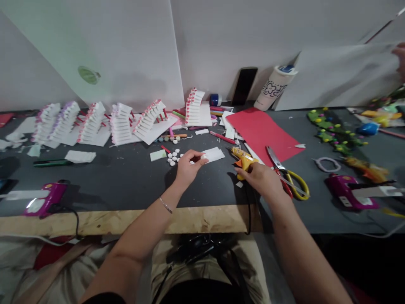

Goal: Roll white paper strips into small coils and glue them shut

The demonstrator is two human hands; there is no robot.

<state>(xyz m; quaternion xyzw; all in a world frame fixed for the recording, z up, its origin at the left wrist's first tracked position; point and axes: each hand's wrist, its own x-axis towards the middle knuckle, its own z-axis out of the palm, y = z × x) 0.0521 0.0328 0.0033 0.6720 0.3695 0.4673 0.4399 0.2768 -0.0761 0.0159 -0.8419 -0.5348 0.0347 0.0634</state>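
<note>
My left hand rests on the dark table with its fingers pinched on a small white round piece, right beside a white paper strip. More small white discs lie just left of that hand. My right hand is closed round the handle of a yellow glue gun, whose nozzle points left toward the strip. Yellow-handled scissors lie immediately right of that hand.
Several white stepped paper models stand along the back. A red sheet, a phone and a cup are behind. Purple glue guns lie at left and right. Another person's hand holds white sheet at far right.
</note>
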